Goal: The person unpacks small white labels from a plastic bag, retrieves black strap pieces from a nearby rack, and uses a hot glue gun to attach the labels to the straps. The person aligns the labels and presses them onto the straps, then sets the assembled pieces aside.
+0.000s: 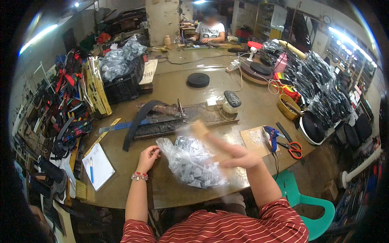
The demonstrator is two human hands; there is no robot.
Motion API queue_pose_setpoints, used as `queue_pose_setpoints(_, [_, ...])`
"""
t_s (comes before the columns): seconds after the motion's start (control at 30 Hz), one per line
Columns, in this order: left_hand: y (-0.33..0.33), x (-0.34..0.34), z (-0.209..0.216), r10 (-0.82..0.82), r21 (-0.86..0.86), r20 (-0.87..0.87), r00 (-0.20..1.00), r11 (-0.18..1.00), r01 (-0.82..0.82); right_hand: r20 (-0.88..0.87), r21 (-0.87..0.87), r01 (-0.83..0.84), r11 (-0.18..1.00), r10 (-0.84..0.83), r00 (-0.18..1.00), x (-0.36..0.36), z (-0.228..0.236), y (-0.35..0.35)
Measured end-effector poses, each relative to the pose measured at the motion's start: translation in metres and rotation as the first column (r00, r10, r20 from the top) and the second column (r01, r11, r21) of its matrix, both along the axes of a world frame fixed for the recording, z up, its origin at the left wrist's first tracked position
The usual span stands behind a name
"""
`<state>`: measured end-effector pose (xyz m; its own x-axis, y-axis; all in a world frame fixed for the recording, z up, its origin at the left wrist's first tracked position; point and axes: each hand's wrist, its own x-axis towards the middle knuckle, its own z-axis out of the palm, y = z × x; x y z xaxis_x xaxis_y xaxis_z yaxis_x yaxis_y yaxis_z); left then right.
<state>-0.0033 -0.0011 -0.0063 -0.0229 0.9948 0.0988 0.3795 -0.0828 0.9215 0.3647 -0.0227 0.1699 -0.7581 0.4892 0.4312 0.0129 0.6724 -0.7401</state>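
A clear plastic bag (175, 165) full of small white-and-grey pieces, perhaps labels, lies at the near edge of the table in front of me. My left hand (149, 158) is closed, its fingertips pinching the bag's upper left edge. Over the bag's right side hovers my right hand (239, 157), its fingers smeared by motion. A tan blur (198, 130) beyond those fingers cannot be made out. Just past the bag lies a dark worn bar (158, 128) with a black strap (137, 123) draped across it and a blue steel ruler (121, 125) beside it.
A notepad (100, 172) with a blue pen (91, 170) lies left. Right are a blue glue gun (270, 137) on cardboard (249, 139), orange-handled scissors (294, 149) and a yellow bowl (287, 111). A black webbing roll (198, 80) lies mid-table. Another person (210, 30) sits at the far end.
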Motion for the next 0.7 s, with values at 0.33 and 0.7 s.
queue_pose_setpoints(0.33, [-0.016,0.030,0.056,0.088,-0.066,0.102,0.991,0.994,-0.082,0.559,-0.106,-0.226,0.968,0.246,0.792,-0.095,-0.016,-0.010])
queue_pose_setpoints(0.7, [0.013,-0.007,-0.011,0.075,-0.012,-0.025,0.997,0.997,-0.076,-0.514,-0.448,-0.649,0.615,0.416,0.750,-0.091,-0.037,-0.003])
